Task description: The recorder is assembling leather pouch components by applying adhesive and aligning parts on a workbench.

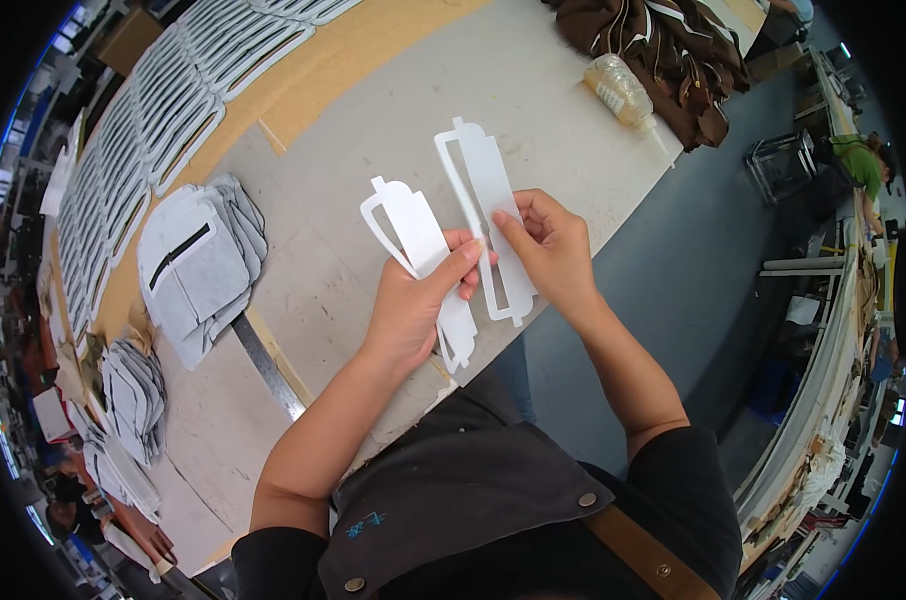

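Note:
Two white die-cut pieces, each with a long slot and small tabs at the ends, are held up over the table's near edge. My left hand (413,295) is closed around the left white die-cut piece (413,225); its thumb tip reaches the inner edge of the other. The right white die-cut piece (491,175) is pinched along its right side by my right hand (550,245), thumb on top. Both pieces stand tilted, side by side and slightly apart at the top. Fingers partly hide the middle of the left piece.
A stack of grey fabric panels (198,265) lies at left, with smaller grey pieces (133,395) nearer. Rows of grey frame-shaped strips (143,130) cover the far left. A clear bottle (621,90) lies beside brown zippered material (663,45). A metal ruler (265,368) rests on the table (343,120).

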Demonstrator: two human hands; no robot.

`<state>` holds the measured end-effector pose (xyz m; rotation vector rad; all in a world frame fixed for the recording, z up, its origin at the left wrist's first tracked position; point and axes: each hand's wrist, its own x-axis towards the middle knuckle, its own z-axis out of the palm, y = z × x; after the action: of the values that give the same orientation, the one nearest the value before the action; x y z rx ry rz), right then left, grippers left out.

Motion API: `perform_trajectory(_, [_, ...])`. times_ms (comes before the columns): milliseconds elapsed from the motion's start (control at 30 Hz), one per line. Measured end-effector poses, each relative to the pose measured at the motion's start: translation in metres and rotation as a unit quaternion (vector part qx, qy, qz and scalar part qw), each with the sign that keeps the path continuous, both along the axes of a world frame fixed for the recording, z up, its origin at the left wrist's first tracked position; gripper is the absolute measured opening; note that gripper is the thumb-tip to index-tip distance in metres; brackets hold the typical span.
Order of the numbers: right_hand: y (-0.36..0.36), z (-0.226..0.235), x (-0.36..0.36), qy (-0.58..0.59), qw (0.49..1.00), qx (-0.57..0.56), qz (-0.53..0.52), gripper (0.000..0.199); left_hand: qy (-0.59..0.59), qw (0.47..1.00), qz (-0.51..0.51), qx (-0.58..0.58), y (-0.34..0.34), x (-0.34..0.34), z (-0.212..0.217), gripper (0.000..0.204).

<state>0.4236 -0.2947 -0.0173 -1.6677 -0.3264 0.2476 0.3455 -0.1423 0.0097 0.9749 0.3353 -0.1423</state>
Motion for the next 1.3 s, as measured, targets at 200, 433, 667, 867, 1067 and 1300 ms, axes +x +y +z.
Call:
perform_trajectory(200, [-0.014,0.016,0.029,0.163,0.984,0.047,0.049,0.024,0.042,0.996,0.069,0.042,0.011,0.001,-0.004,0.029])
perform_trajectory(433, [-0.041,0.0,0.107,-0.009,0.978,-0.206,0.039,0.04,0.091,0.992,0.082,0.02,0.02,-0.006,-0.007,0.032])
perform_trajectory(667, [-0.046,-0.005,0.123,-0.046,0.966,-0.253,0.036,0.041,0.098,0.993,0.065,0.005,0.023,-0.007,-0.007,0.031])
perform_trajectory(867, [-0.041,0.006,0.124,-0.049,0.958,-0.276,0.057,0.033,0.109,0.992,0.064,0.005,0.022,-0.003,-0.009,0.03])
perform_trajectory(1067, [-0.051,0.033,0.122,-0.224,0.96,-0.092,0.138,0.016,0.106,0.992,0.061,0.012,0.024,0.0,-0.006,0.028])
perform_trajectory(1300, [-0.083,-0.009,0.136,-0.288,0.913,-0.216,0.192,0.024,0.102,0.993,0.059,0.009,0.023,0.001,-0.007,0.027])
